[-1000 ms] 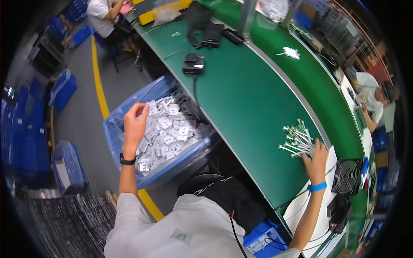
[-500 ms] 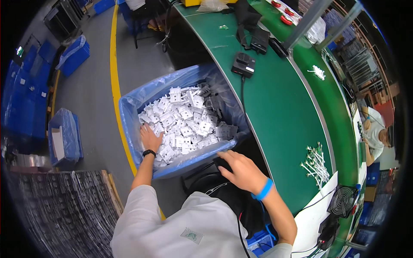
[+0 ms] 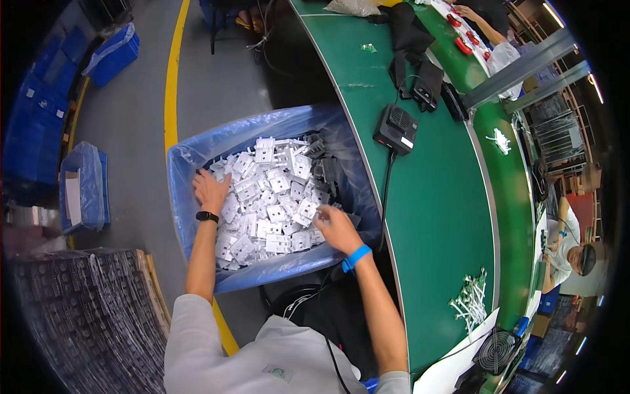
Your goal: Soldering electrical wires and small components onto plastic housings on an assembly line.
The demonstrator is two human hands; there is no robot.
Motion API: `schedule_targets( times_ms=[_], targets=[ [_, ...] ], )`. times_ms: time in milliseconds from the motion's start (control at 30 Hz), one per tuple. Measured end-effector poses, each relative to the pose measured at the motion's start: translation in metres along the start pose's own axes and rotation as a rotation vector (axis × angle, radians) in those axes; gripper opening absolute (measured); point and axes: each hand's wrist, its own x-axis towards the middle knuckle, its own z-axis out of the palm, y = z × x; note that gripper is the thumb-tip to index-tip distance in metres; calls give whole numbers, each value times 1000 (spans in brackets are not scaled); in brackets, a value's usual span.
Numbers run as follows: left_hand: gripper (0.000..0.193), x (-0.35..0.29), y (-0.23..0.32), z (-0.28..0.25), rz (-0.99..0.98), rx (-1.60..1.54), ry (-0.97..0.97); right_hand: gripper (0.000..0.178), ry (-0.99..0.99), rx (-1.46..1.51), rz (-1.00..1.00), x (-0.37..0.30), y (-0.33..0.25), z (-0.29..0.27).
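A big blue bin (image 3: pixel 262 281) lined with clear plastic holds a heap of white plastic housings (image 3: pixel 268 203), square pieces with small holes. My left hand (image 3: pixel 211 192), a black band on its wrist, lies against the heap's left side with its fingers spread. Over the right part of the heap is my right hand (image 3: pixel 338 230), a blue band at its wrist. Its fingers are bent and apart, close to a white piece; whether they touch it is hard to tell. Neither hand visibly lifts a piece.
Along the bin's right runs a green workbench (image 3: pixel 433 217) bearing a black boxy device (image 3: pixel 396 129) with a cable and a pile of white cable-like parts (image 3: pixel 470 303). Left stand a smaller lined bin (image 3: pixel 105 190) and stacked dark sheets (image 3: pixel 85 302). A co-worker (image 3: pixel 569 246) is at far right.
My right hand has moved from beside the bin's near edge to over the white pieces inside. My left hand stays on the left of the heap. The view has shifted a little.
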Motion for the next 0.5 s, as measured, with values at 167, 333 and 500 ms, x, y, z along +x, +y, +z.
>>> schedule_targets(
  times_ms=[167,333,500],
  targets=[
    [81,33,5,25,345,-363,11,71,136,116,312,82,43,47],
    [87,34,6,48,162,-420,200,69,297,247,150,128,73,77],
    [71,28,1,24,125,-220,-76,66,360,221,92,151,78,87]
  ],
)
